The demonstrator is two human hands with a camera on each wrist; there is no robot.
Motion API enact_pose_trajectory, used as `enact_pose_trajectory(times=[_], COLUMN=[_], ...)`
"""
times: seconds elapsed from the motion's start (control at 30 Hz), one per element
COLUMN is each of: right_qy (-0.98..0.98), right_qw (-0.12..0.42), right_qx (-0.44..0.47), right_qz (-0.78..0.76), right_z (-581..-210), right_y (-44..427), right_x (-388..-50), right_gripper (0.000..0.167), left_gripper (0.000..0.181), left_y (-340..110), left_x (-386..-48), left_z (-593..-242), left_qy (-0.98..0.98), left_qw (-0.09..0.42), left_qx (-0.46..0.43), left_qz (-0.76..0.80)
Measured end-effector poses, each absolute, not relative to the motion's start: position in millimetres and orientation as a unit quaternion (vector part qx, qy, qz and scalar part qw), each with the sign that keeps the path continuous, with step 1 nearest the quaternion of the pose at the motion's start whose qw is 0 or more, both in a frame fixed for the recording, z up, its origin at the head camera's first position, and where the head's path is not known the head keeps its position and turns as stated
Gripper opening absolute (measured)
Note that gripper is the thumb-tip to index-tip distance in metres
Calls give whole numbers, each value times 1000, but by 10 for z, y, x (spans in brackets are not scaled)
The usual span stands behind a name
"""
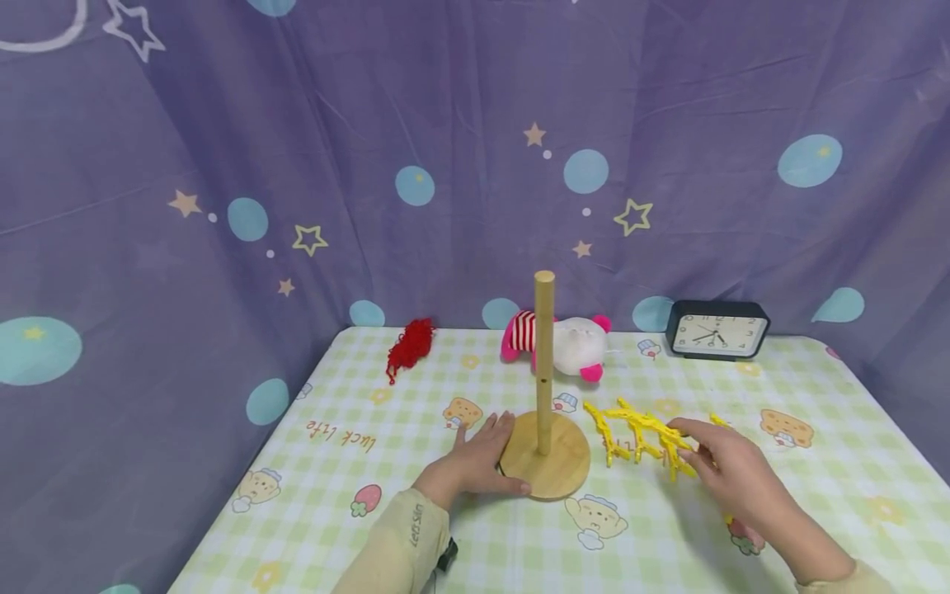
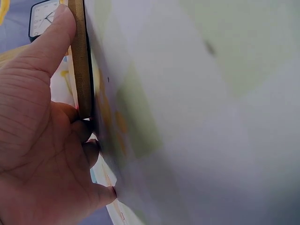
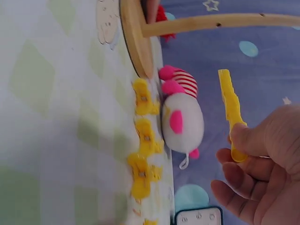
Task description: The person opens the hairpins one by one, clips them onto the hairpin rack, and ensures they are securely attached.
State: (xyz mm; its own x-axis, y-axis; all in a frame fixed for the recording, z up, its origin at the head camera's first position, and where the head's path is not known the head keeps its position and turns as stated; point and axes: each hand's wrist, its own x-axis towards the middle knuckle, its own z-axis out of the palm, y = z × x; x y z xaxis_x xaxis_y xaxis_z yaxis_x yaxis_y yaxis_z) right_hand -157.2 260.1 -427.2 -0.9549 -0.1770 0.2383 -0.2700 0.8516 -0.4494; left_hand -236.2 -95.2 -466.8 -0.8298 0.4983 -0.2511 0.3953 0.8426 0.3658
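A round wooden base [image 1: 567, 470] with an upright wooden pole [image 1: 545, 355] stands on the table. My left hand [image 1: 478, 466] holds the base by its left edge; in the left wrist view the thumb [image 2: 56, 37] lies over the rim and the other fingers are by the edge. To the right, my right hand [image 1: 731, 470] pinches a slim yellow plastic piece [image 3: 229, 101] between thumb and fingers, raised above the table in the right wrist view. Several yellow branch-like pieces [image 1: 619, 411] lie in a cluster right of the base, partly hidden by my right hand.
Behind the pole lies a white and pink plush toy [image 1: 580, 346] with a striped part. A black-framed clock [image 1: 718, 330] stands at the back right, and a red yarn bundle [image 1: 411, 345] at the back left. A purple curtain [image 1: 475, 247] hangs behind the checked tablecloth [image 1: 312, 511].
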Motion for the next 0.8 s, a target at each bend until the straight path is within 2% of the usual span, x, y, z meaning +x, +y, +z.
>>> enact_pose_trajectory(times=[0.33,0.8], right_qy=[-953,-946], right_qw=[148,166], right_qx=[150,178], right_qz=[219,215], right_z=[-4366,-4501], right_y=[2269,1759], right_x=[-1729,-1886], right_gripper=[33,30], left_gripper=[114,113], left_y=[-944,-923], left_x=[-2357,-2346], left_z=[-4664,-4622], left_qy=[945,945], left_qw=[172,184], left_qx=[237,226], left_qz=[147,150])
